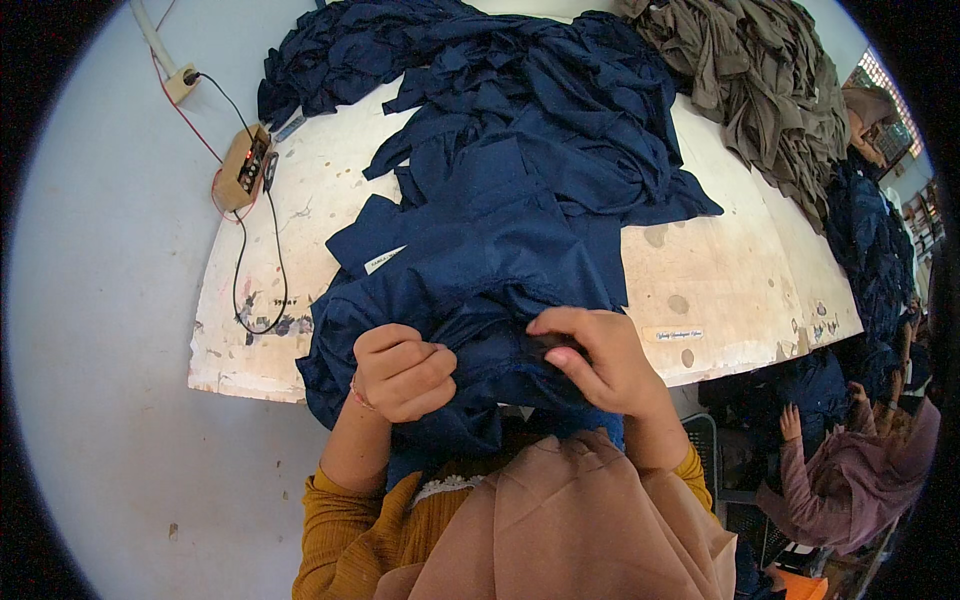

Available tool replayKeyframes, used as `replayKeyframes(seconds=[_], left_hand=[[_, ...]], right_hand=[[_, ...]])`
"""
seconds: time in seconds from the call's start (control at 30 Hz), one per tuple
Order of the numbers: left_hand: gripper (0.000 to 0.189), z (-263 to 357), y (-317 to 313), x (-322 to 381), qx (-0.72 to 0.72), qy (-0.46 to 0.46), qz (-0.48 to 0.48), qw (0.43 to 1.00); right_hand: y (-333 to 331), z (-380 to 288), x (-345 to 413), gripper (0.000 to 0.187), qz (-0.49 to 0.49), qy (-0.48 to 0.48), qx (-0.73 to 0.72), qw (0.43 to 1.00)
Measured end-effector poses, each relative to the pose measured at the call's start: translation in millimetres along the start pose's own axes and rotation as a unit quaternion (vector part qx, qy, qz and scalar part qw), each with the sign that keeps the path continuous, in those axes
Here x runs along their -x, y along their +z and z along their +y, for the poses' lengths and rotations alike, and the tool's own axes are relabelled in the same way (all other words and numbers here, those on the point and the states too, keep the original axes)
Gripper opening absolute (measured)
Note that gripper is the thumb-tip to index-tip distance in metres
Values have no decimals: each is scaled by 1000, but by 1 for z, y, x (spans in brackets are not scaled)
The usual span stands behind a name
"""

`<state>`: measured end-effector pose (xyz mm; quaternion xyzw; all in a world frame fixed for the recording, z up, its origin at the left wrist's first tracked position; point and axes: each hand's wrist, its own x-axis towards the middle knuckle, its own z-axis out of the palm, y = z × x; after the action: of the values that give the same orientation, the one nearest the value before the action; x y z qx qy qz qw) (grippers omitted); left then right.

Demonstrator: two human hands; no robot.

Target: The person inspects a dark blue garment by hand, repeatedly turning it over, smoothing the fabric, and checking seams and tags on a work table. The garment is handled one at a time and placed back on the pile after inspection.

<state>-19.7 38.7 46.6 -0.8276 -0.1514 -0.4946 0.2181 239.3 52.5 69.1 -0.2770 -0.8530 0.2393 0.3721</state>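
A navy blue cloth garment [495,247] lies over the near edge of the worktable, its lower part bunched between my hands. My left hand [405,373] is closed in a fist on the cloth at the near left. On the right, my right hand [592,360] is curved over the bunched fabric, thumb and forefinger apart at a dark fold; whether it pinches any cloth there cannot be told. A small white label [385,259] with writing shows at the garment's left side. More navy garments [555,97] are heaped just behind it.
The worn white worktable [277,360] borders a wall at left. A small control box [244,166] with knobs and a looped black cable sits at its left edge. Brown-grey cloth [780,112] is piled at the back right. Co-workers [847,480] are at the right, beside dark cloth.
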Motion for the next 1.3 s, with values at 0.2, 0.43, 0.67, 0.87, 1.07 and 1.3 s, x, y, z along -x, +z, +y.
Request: replayKeyframes(seconds=[0.2,0.43,0.67,0.87,1.07,1.3], left_hand=[[14,-2,-2,5,1,-24,7,1000],[16,-7,-7,17,13,-46,35,998],[18,-4,-10,21,8,-79,47,996],[20,-2,-15,21,30,-100,34,994],[28,6,-15,20,61,-133,-34,989],[40,57,-25,-34,540,-415,-115,723]], right_hand=[[6,2,0,26,14,-32,-187,982],[-19,17,20,31,133,-10,-372,919],[-27,21,25,13,-75,47,-36,995],[-36,41,42,7,176,115,-273,939],[-4,1,-17,22,141,49,-4,989],[10,16,-11,33,117,-52,177,976]])
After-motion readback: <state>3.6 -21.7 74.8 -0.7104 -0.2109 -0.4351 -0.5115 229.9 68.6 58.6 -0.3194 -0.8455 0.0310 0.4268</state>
